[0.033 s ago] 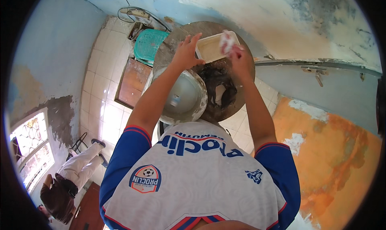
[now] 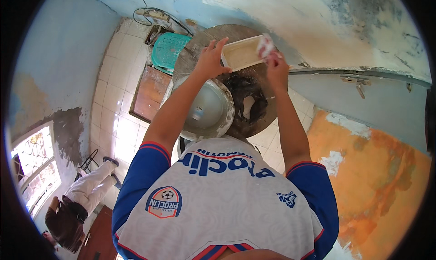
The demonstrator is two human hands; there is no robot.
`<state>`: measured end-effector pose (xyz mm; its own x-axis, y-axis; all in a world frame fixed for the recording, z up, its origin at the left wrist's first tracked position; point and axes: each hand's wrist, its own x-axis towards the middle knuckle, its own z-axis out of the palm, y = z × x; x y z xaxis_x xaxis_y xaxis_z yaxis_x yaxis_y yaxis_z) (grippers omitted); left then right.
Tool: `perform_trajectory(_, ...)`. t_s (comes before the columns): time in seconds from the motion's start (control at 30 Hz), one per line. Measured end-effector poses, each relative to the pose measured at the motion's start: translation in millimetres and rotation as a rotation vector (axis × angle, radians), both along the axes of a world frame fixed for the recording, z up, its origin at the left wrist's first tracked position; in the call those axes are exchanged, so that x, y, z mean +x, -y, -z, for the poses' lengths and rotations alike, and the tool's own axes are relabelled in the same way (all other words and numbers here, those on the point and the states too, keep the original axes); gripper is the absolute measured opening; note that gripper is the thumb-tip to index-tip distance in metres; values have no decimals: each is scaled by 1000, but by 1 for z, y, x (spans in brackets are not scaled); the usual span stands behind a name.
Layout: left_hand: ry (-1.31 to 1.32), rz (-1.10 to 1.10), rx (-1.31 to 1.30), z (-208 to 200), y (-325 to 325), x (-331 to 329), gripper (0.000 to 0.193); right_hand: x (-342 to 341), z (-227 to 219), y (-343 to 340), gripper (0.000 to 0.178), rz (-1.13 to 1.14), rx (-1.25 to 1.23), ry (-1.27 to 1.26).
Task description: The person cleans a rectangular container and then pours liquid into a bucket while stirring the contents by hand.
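Observation:
A cream rectangular tray point(image 2: 243, 55) sits at the far side of a round, worn wooden table point(image 2: 195, 44). My left hand point(image 2: 210, 61) grips its left end, fingers on the far corner and thumb on the near one. In my right hand point(image 2: 277, 68) is a crumpled white-and-red cloth or wrapper point(image 2: 265, 46), blurred by motion, at the tray's right end. I cannot tell whether it touches the rim. Below the tray lies a dark, wet-looking cloth point(image 2: 245, 94). Under my left forearm stands a round basin point(image 2: 229, 103) of cloudy water with a small pale item in it.
A green plastic stool point(image 2: 167, 51) and a brown wooden panel point(image 2: 151, 92) stand left of the table. The peeling wall point(image 2: 299, 28) rises close behind it. A grey door point(image 2: 390, 96) is at the right. Another person point(image 2: 75, 210) is at the lower left, near a barred window point(image 2: 38, 169).
My right hand has moved to the right with the white-and-red cloth or wrapper, from over the tray to its right end. My left hand and the tray stay in place.

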<state>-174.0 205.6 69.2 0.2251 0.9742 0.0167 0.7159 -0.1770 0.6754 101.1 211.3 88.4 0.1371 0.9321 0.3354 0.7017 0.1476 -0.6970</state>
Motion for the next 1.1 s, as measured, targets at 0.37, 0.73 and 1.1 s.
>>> perform_trajectory(0.37,-214,21,21,-16,5,12,122,-29,17,107,14,-26,-231,-621)
perform_trajectory(0.73,-198,5,46,-14,-2,4,118,-31,9,101,16,-47,-199,-315)
perform_trajectory(1.1,-177,-7,62,-9,4,6,120,-18,4,95,16,-31,-56,-178)
